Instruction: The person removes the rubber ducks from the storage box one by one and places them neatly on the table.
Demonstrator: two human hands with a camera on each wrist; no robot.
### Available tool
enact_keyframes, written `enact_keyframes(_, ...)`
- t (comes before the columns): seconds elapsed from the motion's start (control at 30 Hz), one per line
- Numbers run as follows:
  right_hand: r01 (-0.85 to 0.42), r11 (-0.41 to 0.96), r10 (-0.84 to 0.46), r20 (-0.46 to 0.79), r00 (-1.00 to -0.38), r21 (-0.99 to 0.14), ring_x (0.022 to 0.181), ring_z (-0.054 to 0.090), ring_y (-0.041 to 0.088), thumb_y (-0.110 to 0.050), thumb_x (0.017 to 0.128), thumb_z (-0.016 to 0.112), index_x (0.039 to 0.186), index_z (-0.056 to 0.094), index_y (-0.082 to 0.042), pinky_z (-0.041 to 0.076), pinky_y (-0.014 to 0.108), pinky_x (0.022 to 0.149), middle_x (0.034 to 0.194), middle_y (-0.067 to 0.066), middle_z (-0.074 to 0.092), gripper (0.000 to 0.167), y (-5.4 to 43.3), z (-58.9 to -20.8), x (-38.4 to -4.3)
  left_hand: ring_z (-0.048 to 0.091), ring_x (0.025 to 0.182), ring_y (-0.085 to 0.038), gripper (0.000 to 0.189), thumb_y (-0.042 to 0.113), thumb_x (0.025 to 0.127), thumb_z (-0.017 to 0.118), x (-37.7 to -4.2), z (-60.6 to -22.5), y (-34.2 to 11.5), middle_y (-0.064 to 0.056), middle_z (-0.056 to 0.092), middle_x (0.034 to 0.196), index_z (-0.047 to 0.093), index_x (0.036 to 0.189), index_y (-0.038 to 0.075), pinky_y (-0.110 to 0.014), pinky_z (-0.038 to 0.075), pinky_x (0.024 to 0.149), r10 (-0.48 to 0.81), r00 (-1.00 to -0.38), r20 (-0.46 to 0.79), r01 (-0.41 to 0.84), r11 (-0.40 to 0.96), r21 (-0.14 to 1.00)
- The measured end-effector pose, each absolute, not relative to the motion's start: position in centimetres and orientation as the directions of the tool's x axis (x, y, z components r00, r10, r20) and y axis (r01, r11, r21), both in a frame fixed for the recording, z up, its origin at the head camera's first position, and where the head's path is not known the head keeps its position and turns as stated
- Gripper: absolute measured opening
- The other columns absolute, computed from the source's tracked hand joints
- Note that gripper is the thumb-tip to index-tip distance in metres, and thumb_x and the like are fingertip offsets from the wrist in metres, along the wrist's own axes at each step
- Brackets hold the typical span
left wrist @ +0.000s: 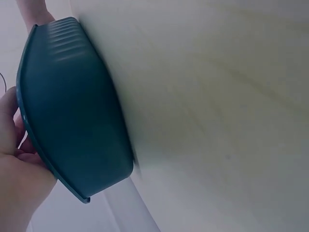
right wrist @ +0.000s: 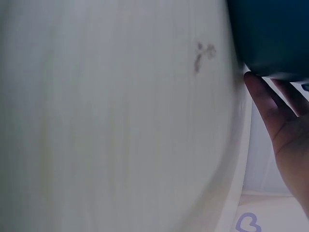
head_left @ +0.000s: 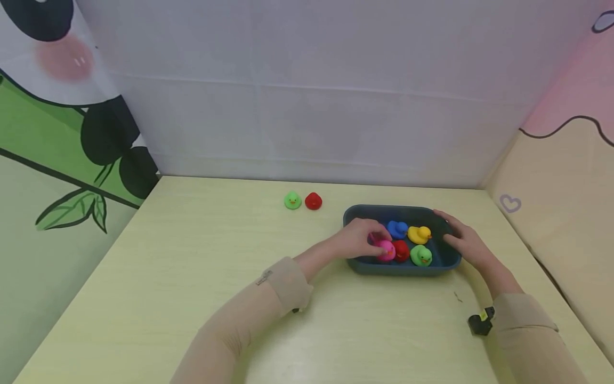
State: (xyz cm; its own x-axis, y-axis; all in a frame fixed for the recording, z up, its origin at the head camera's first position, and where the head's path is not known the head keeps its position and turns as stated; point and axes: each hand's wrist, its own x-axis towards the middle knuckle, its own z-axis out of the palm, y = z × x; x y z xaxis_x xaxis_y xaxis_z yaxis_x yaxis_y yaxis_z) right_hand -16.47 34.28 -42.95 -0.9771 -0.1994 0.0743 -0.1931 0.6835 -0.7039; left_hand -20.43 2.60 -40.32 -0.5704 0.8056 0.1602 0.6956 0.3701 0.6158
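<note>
"Saw what up close?"

"Saw two beige sleeves (head_left: 254,306) above a pale yellow counter (head_left: 374,341). Beyond, saw the left hand (head_left: 357,238) pinching a bright pink toy duck (head_left: 386,250) between thumb and fingers (head_left: 379,228), inside a rounded, dark blue-green plastic bin (head_left: 398,271), near its left end."

"And opposite?"

"Found the right hand (head_left: 466,244) touching the bin's right end, fingers spread."

"Spotted more inside?"

"Spotted a red toy duck (head_left: 402,252) beside the pink one, then a green toy duck (head_left: 421,256); behind, a yellow toy duck (head_left: 418,235) and a blue toy duck (head_left: 396,230)."

"And farthest?"

"Noticed a second green duck (head_left: 292,200) and second red duck (head_left: 314,201), side by side on the counter."
</note>
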Motion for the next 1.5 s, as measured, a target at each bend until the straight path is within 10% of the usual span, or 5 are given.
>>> enact_keyframes(1.5,-0.204,0.675,-0.215,0.075,-0.974,-0.709,0.131,0.028,0.05,-0.012,0.098,0.042,0.15,0.024,-0.017,0.027,0.068,0.099,0.151,0.025,0.023,0.056,34.3,-42.8,-16.5,0.057,0.091,-0.006,0.025,0.015,0.084,0.07,-17.5,-34.2,-5.3,0.009,0.062,0.1,0.066,0.108,0.016,-0.023,0.051,0.078,0.685,-0.683,0.255,0.577,0.29,0.764)
